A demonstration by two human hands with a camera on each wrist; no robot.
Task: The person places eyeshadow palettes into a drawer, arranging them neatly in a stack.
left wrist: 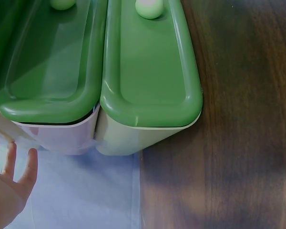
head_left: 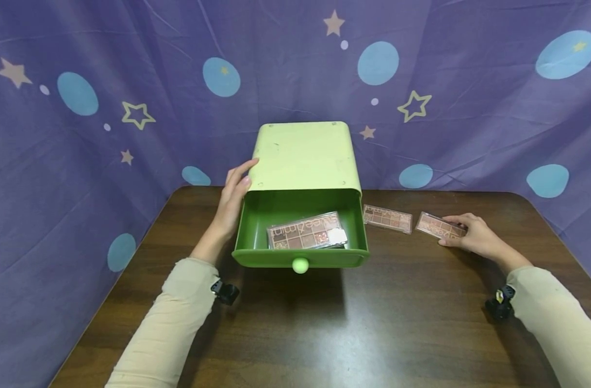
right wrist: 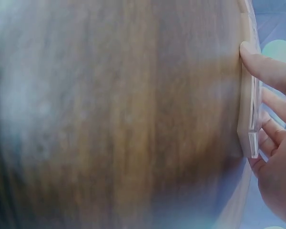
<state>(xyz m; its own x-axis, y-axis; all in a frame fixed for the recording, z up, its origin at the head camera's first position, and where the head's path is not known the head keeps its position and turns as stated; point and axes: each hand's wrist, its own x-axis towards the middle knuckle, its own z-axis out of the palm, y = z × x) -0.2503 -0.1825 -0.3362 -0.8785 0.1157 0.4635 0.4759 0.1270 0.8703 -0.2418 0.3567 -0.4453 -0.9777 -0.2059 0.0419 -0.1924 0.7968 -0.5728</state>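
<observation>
My left hand (head_left: pixel 232 202) rests against the left side of the light green drawer cabinet (head_left: pixel 305 156), fingers extended. In the left wrist view the hand (left wrist: pixel 9 193) is beside the cabinet's pale wall, near the green drawer fronts (left wrist: pixel 152 62). The top drawer (head_left: pixel 256 257) is pulled out, with an eyeshadow palette (head_left: pixel 302 233) tilted inside it. On the right, my right hand (head_left: pixel 480 237) pinches another palette (head_left: pixel 436 226) between thumb and fingers. The right wrist view shows that palette (right wrist: pixel 250 105) edge-on, the thumb on one face and fingers behind.
One more palette (head_left: pixel 387 218) lies on the brown wooden table (head_left: pixel 397 318), between the cabinet and my right hand. Behind the table hangs a purple curtain (head_left: pixel 295 64) with stars and blue ovals. A round knob (head_left: pixel 300 265) sticks out from the drawer front.
</observation>
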